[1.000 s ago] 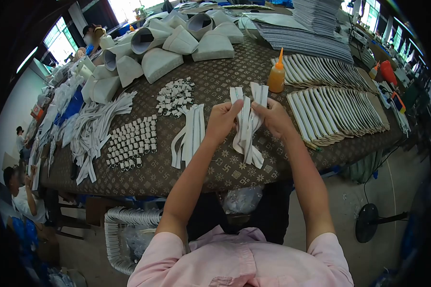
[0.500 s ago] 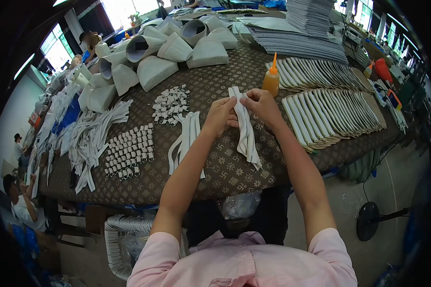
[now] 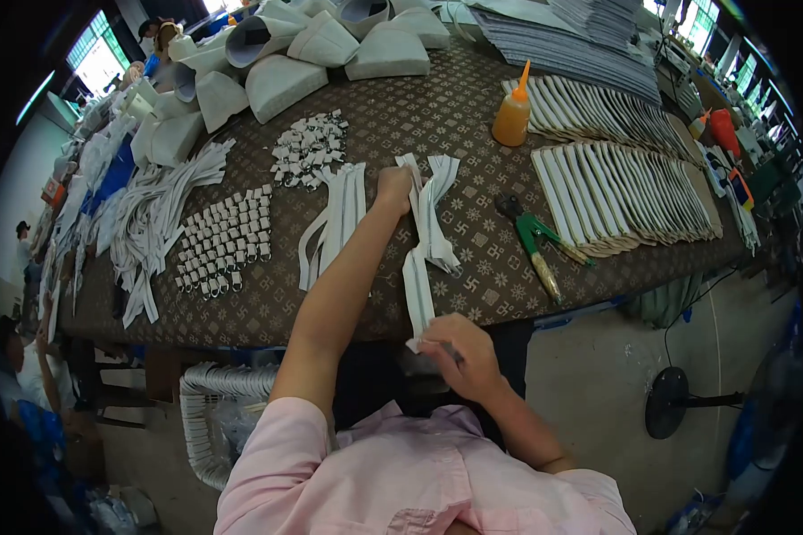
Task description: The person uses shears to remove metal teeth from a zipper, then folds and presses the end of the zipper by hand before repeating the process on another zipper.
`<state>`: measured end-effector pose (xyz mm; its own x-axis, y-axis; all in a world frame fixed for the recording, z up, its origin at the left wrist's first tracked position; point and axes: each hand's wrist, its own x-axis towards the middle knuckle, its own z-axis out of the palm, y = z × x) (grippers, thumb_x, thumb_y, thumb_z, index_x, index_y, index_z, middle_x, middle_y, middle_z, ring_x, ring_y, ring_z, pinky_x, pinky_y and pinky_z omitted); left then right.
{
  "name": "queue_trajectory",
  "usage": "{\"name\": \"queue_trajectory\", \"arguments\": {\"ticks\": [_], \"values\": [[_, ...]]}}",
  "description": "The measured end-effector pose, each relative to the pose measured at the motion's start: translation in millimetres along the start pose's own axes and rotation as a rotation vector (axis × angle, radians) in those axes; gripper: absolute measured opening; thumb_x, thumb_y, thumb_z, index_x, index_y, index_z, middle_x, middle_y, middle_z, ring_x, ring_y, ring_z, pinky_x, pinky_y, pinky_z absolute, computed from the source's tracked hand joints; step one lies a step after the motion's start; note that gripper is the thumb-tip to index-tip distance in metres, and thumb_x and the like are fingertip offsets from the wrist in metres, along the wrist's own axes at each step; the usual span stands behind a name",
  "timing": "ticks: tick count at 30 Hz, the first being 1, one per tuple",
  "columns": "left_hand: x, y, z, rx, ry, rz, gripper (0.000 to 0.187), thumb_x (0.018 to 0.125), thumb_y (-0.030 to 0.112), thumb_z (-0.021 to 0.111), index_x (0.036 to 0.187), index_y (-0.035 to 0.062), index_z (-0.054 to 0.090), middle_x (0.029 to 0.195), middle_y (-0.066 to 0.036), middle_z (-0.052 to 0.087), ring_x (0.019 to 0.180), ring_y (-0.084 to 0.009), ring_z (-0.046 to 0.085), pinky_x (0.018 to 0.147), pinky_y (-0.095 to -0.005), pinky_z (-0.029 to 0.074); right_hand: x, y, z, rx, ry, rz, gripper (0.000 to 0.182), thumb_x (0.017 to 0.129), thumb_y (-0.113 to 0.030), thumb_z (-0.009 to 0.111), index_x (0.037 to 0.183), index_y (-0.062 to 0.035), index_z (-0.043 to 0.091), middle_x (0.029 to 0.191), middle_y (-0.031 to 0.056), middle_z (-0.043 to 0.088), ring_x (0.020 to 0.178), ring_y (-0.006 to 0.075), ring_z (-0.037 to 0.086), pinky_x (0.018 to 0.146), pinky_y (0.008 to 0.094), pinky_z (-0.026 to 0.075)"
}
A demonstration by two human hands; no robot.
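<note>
One white zipper strip [image 3: 418,287] runs from my left hand down past the table's front edge to my right hand. My left hand [image 3: 395,190] is closed on its upper end. Near my lap my right hand [image 3: 462,355] pinches the lower end between thumb and fingers. A second white strip [image 3: 434,218] lies folded on the table just right of the held one. Left of my left hand, more zipper strips [image 3: 343,214] lie side by side. Green-handled pliers [image 3: 535,239] rest to the right, below an upright orange glue bottle [image 3: 512,116].
Rows of small metal-ringed tabs [image 3: 227,241] and a pile of them [image 3: 308,152] lie left. Stacked white-edged pieces [image 3: 629,196] cover the right side. Grey-white molded forms [image 3: 285,85] stand behind. A fan [image 3: 667,401] is on the floor.
My right hand has moved down toward my lap with one end of a strip, now stretched from my left hand. My left hand has shifted slightly left and up. The pliers have come into view.
</note>
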<state>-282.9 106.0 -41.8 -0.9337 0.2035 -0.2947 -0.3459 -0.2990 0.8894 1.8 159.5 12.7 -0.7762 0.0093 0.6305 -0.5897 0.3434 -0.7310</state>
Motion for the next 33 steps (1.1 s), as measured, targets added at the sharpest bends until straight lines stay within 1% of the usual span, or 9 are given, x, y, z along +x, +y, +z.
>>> {"name": "queue_trajectory", "arguments": {"ticks": [3,4,8,13,19,21,26,29,33], "values": [[12.0,-20.4,-0.7,0.135,0.004,0.100,0.027,0.088,0.011,0.043,0.089,-0.0144,0.052,0.082,-0.020,0.059,0.069,-0.0284,0.063,0.057,-0.0397,0.048,-36.9,-31.4,-16.0,0.153,0.002,0.209,0.011,0.076,0.005,0.057,0.086,-0.0003,0.057,0.073,0.0118,0.059,0.063,0.0204,0.057,0.056,0.0281,0.045],[12.5,-13.9,7.6,0.130,0.055,0.120,0.028,0.088,0.012,0.043,0.089,-0.0145,0.052,0.084,-0.020,0.060,0.069,-0.0283,0.063,0.058,-0.0403,0.048,-34.8,-38.7,-17.9,0.100,0.011,-0.001,0.018,0.070,0.005,0.063,0.087,0.0003,0.057,0.073,0.0110,0.059,0.058,0.0240,0.055,0.052,0.0304,0.045],[8.1,-13.3,22.1,0.949,0.053,0.416,0.024,0.087,0.012,0.046,0.089,-0.0110,0.054,0.087,-0.025,0.059,0.084,-0.0358,0.060,0.070,-0.0439,0.047,-38.4,-53.9,-16.0,0.140,-0.086,0.032,0.020,0.070,0.007,0.063,0.087,0.0013,0.056,0.067,0.0106,0.059,0.056,0.0224,0.056,0.051,0.0304,0.045],[-15.6,-10.3,10.1,1.039,0.160,0.698,0.022,0.082,0.016,0.051,0.087,-0.0023,0.061,0.080,-0.023,0.060,0.083,-0.0414,0.056,0.072,-0.0449,0.044,-40.7,-78.6,-28.2,0.329,-0.075,0.127,0.017,0.073,0.005,0.063,0.088,0.0009,0.056,0.072,0.0112,0.060,0.058,0.0208,0.058,0.051,0.0267,0.045],[-50.9,-4.5,14.2,1.121,0.228,0.646,0.035,0.086,0.025,0.052,0.106,-0.0030,0.051,0.114,-0.022,0.050,0.101,-0.0387,0.051,0.083,-0.0438,0.043,-52.1,-52.9,-14.7,0.308,0.126,0.283,0.009,0.082,0.000,0.059,0.089,0.0010,0.054,0.070,0.0054,0.057,0.055,0.0065,0.049,0.048,0.0187,0.037],[-77.9,-7.1,8.7,1.114,0.038,1.055,0.047,0.086,0.037,0.049,0.119,0.0035,0.046,0.128,-0.020,0.039,0.113,-0.0414,0.042,0.092,-0.0494,0.036,-58.0,-52.0,-16.8,0.356,0.202,0.363,0.007,0.083,-0.002,0.057,0.089,0.0010,0.054,0.070,0.0032,0.056,0.057,0.0041,0.047,0.048,0.0175,0.036],[-105.5,-59.1,-7.4,1.483,-0.309,0.970,0.054,0.087,0.049,0.041,0.126,0.0119,0.043,0.134,-0.020,0.034,0.129,-0.0428,0.019,0.098,-0.0631,0.016,-76.7,-61.4,-48.1,0.689,0.134,0.714,0.006,0.085,-0.003,0.056,0.088,0.0017,0.053,0.074,0.0024,0.057,0.059,0.0016,0.046,0.049,0.0163,0.036],[-106.5,-57.9,1.5,1.484,-0.188,0.965,0.055,0.088,0.050,0.040,0.127,0.0119,0.043,0.136,-0.018,0.033,0.129,-0.0412,0.020,0.099,-0.0615,0.015,-87.2,-90.5,-64.3,0.781,-0.067,0.315,0.009,0.082,-0.004,0.058,0.087,0.0022,0.053,0.073,0.0064,0.058,0.060,0.0067,0.049,0.052,0.0170,0.037],[-130.4,-29.7,5.2,1.142,-0.148,0.888,0.047,0.088,0.042,0.046,0.121,0.0098,0.050,0.131,-0.014,0.043,0.127,-0.0373,0.028,0.101,-0.0581,0.016,-79.3,-83.9,-53.1,0.541,0.346,0.591,0.015,0.087,-0.012,0.054,0.083,0.0019,0.049,0.067,0.0059,0.052,0.051,0.0054,0.037,0.045,0.0198,0.029]]}}
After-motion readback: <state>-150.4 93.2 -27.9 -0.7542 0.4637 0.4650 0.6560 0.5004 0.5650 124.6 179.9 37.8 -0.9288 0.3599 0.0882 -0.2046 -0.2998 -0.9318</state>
